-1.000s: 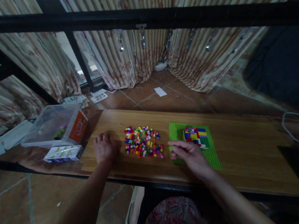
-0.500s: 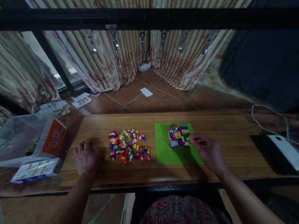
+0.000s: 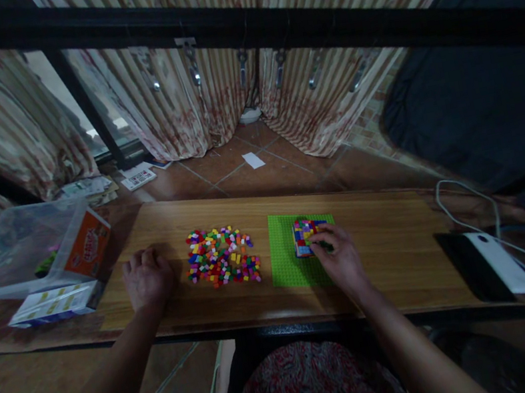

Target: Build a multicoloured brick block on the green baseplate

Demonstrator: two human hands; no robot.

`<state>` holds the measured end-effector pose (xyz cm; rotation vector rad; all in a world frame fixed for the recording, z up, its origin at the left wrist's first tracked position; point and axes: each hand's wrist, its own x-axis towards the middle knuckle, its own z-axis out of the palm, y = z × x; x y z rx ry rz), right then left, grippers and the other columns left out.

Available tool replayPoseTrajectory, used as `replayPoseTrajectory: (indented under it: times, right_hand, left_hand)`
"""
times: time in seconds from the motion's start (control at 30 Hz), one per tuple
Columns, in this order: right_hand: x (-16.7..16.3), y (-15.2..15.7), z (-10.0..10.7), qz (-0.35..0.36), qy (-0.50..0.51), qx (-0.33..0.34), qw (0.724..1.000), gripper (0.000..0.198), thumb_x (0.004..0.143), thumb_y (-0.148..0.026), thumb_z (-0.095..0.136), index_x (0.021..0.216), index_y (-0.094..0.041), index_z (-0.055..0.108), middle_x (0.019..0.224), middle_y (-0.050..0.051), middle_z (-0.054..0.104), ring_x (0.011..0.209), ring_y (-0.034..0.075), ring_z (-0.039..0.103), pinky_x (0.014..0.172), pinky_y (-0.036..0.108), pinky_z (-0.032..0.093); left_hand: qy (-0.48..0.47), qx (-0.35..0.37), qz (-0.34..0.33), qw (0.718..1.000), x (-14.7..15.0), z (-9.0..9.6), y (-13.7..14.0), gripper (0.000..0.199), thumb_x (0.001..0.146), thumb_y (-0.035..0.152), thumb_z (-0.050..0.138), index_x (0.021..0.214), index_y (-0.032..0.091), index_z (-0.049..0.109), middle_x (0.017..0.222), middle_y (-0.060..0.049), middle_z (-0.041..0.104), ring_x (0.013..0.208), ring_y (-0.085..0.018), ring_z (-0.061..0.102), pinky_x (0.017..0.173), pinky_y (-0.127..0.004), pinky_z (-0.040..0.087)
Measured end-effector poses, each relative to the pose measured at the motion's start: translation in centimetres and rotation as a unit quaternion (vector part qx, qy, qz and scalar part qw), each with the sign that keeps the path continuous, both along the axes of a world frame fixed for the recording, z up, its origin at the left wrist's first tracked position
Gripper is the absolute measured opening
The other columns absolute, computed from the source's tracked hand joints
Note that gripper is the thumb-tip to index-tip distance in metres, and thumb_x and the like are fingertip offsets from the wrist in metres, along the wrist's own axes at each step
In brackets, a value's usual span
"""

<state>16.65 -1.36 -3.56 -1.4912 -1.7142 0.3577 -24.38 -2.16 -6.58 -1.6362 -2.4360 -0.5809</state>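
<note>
My right hand (image 3: 341, 256) is over a block of colourful toy bricks (image 3: 300, 236), with thumb and forefinger drawn together at its top. Whatever lies between those fingertips is too small to make out, and the hand hides the right part of the block. The block is on a green studded baseplate (image 3: 282, 267). My left hand (image 3: 149, 277) rests on the wooden board with its fingers loosely bent and nothing visible in them. To the right of it lies a spread of loose toy bricks (image 3: 222, 258) in many colours.
A clear plastic box (image 3: 35, 230) with an orange label stands at the left, behind a white carton (image 3: 55, 304). On the right lie a black-and-white flat object (image 3: 495, 260) and a white cable (image 3: 496, 209). A dark metal bar (image 3: 232, 22) crosses above the wooden board (image 3: 391, 235).
My right hand has moved left, from the right edge of the brick block to over its top. My left hand stays resting on the board. The view has shifted slightly.
</note>
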Motion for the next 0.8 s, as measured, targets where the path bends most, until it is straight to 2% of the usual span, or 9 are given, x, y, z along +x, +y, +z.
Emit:
replayPoseTrajectory:
  times: [0.27, 0.4, 0.57, 0.8]
  right_hand:
    - [-0.8, 0.1, 0.2, -0.038, 0.005, -0.009, 0.999, 0.012, 0.077, -0.025, 0.058, 0.080, -0.021, 0.069, 0.114, 0.010, 0.061, 0.111, 0.026, 0.054, 0.099, 0.046, 0.041]
    - [-0.5, -0.1, 0.2, -0.051, 0.031, -0.010, 0.998, 0.019, 0.079, -0.029, 0.058, 0.093, -0.020, 0.068, 0.117, 0.011, 0.060, 0.113, 0.026, 0.054, 0.101, 0.046, 0.040]
    - [-0.6, 0.1, -0.2, -0.101, 0.021, -0.014, 0.995, 0.041, 0.083, -0.041, 0.058, 0.115, -0.016, 0.061, 0.120, 0.015, 0.058, 0.116, 0.028, 0.050, 0.103, 0.049, 0.038]
    - [-0.5, 0.7, -2.2, -0.105, 0.046, -0.029, 0.993, 0.050, 0.083, -0.050, 0.057, 0.119, -0.015, 0.059, 0.115, 0.017, 0.062, 0.110, 0.030, 0.055, 0.096, 0.049, 0.042]
  left_hand:
    - [0.005, -0.013, -0.002, 1.000, 0.2, 0.3, 0.0, 0.045, 0.087, 0.030, 0.035, 0.114, 0.007, 0.063, 0.115, -0.022, 0.061, 0.108, -0.036, 0.053, 0.096, -0.051, 0.040]
    - [0.007, -0.015, 0.005, 1.000, 0.3, 0.2, -0.1, 0.046, 0.088, 0.032, 0.035, 0.115, 0.007, 0.063, 0.117, -0.022, 0.061, 0.109, -0.036, 0.051, 0.095, -0.050, 0.041]
    - [0.006, -0.016, 0.014, 1.000, 0.3, 0.0, -0.1, 0.046, 0.088, 0.031, 0.035, 0.118, 0.009, 0.062, 0.121, -0.019, 0.059, 0.111, -0.036, 0.050, 0.096, -0.049, 0.040]
    - [-0.005, -0.011, 0.014, 1.000, 0.4, 0.2, -0.2, 0.044, 0.087, 0.032, 0.038, 0.116, 0.010, 0.062, 0.119, -0.018, 0.060, 0.109, -0.035, 0.050, 0.096, -0.048, 0.039]
